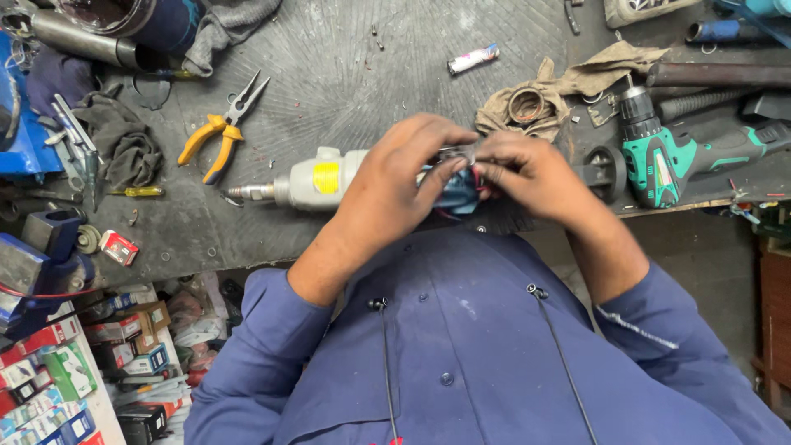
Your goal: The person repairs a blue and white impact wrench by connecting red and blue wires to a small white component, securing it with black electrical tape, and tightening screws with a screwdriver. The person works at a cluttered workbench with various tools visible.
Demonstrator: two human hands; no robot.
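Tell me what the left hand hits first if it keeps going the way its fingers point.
The left hand points rightward; its fingers already nearly meet the right hand over the blue tool body. So probably the right hand's fingertips first, though depth is unclear.

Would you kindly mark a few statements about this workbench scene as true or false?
1. Both hands, the left hand and the right hand, are on the power tool. True.
2. The yellow-handled pliers are held in one hand. False: they lie on the bench, apart from both hands.
3. A green cordless drill lies to the right of the hands. True.
4. The person wears a red shirt. False: the shirt is blue.
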